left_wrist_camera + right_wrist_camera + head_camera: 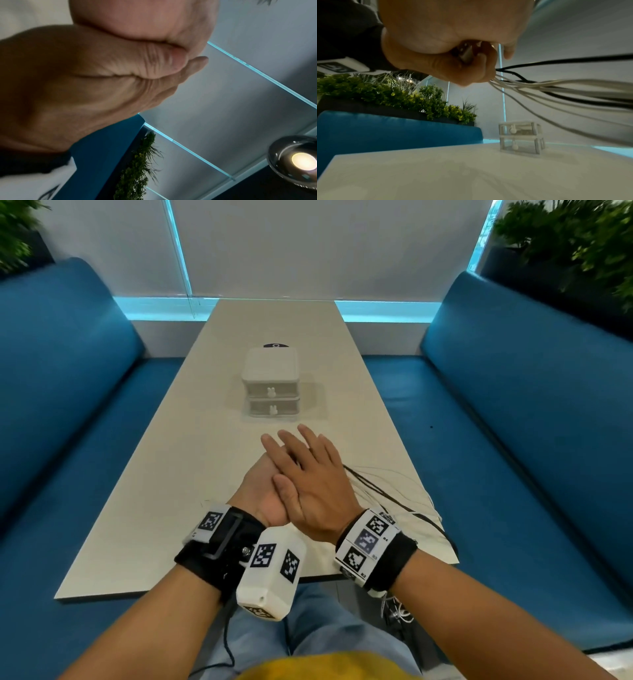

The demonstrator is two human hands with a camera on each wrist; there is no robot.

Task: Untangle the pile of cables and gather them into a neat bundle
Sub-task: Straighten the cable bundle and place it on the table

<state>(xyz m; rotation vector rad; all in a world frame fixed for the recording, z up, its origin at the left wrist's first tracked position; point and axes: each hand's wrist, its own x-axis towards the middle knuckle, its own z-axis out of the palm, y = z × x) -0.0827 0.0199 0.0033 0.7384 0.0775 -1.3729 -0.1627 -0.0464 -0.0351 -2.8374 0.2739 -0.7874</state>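
A bunch of thin black and white cables (pixel 387 494) trails over the near right corner of the pale table (pixel 164 481) and off its edge. My left hand (pixel 257 487) lies palm up under my right hand (pixel 308 470). In the right wrist view the left hand's fingers (pixel 471 70) are curled round the gathered cable ends, and the cables (pixel 556 86) fan out to the right. My right hand lies flat on top with its fingers straight and spread, covering the left hand's fingers in the head view. The left wrist view shows only the left hand (pixel 85 81) against the ceiling.
A small white two-drawer box (pixel 270 385) stands mid-table beyond my hands. Blue benches (pixel 68 405) (pixel 531 422) flank the table on both sides. Green plants (pixel 582 244) sit behind the backrests. A window with blinds closes off the far end.
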